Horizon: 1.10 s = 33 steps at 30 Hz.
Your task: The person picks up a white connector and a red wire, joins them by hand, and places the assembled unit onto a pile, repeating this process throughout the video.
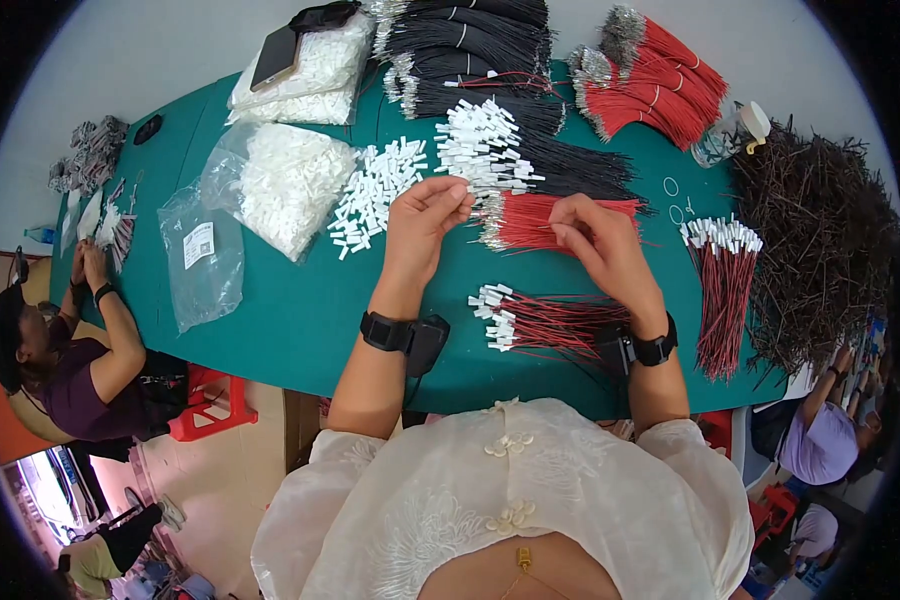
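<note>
My left hand (425, 225) is raised beside the white connector housings, thumb and forefinger pressed together; whatever they pinch is too small to make out. My right hand (610, 250) hovers over the bundle of red wires (540, 215), fingertips drawn together, and I cannot tell what is between them. Just beyond my left fingertips, white housings (480, 140) are heaped on the ends of black wires (580, 165). Nearer to me lies a bunch of red and black wires (560, 322) with white housings on their left ends, partly behind my right wrist.
Left of centre are loose white housings (375, 190), a bag of housings (295, 180) and an emptied clear bag (200, 255). Black bundles (460, 45) and red bundles (655, 85) lie at the back. A dark wire heap (820, 240) stands right; a person (70, 370) works left.
</note>
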Motion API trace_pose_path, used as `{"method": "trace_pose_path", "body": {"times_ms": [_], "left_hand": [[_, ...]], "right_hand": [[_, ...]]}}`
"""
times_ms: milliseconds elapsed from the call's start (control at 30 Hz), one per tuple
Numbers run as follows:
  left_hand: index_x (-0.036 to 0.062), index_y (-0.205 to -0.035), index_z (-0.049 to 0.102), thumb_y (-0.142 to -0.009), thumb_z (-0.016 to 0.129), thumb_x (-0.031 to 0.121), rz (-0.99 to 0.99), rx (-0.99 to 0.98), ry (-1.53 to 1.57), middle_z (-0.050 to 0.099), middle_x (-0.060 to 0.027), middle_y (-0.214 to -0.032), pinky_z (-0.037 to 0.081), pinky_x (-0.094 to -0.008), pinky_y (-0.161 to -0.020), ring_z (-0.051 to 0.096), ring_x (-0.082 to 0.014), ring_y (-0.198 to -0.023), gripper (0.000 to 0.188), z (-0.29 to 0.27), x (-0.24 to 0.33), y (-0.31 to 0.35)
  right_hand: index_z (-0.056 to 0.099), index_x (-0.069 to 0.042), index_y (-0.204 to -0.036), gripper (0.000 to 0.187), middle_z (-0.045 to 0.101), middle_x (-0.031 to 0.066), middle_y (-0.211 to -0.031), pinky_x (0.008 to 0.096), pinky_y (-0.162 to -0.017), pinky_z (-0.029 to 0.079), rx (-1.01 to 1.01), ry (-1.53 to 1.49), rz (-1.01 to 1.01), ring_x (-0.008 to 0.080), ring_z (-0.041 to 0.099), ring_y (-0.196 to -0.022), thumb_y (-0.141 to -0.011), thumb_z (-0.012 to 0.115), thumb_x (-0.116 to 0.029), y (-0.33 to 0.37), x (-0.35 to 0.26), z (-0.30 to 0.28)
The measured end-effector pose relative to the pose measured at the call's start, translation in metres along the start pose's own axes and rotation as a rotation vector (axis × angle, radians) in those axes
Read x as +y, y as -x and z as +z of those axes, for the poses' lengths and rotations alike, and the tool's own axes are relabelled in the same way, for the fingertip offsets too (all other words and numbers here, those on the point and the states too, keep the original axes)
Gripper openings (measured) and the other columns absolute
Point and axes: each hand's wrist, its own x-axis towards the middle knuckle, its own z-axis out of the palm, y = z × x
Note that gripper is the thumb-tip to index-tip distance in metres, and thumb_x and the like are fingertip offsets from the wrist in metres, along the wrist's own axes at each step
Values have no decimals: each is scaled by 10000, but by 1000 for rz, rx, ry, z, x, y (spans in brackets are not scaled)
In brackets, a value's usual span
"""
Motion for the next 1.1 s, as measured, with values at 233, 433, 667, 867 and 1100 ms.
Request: {"method": "trace_pose_path", "body": {"times_ms": [233,433,667,867,1100], "left_hand": [[-18,-1105,689,-938,679,33,32,-6,13,724,-85,-988,565,-260,-816,698,-156,-916,175,8,2,3],[-29,-1079,704,-913,706,23,85,-87,-122,729,-90,-987,556,-268,-817,689,-147,-884,174,11,1,5],[-40,-1047,717,-893,729,26,102,-121,-181,735,-98,-944,546,-269,-796,680,-139,-839,168,15,3,7],[-41,-1032,723,-892,732,32,125,-113,-212,733,-92,-907,542,-269,-785,678,-136,-819,158,17,6,9],[-34,-1022,728,-890,736,34,118,-106,-266,733,-84,-907,548,-259,-786,680,-129,-817,149,18,5,11]], "right_hand": [[730,5,-973,116,670,68,-774,244,-577,439,132,113,-143,134,599,-661,-856,730,4,0,-19,0],[740,7,-952,152,672,74,-777,255,-553,443,272,141,-185,144,618,-671,-805,778,7,-2,-20,5],[736,0,-934,119,672,86,-782,281,-548,476,289,298,-289,179,627,-663,-818,765,1,-6,-10,11],[734,-7,-940,117,659,85,-765,284,-549,484,270,351,-271,179,627,-655,-825,758,-2,-7,-8,12],[732,5,-953,133,623,74,-727,267,-510,394,158,117,-88,137,539,-587,-823,760,-12,-9,-24,19]]}}
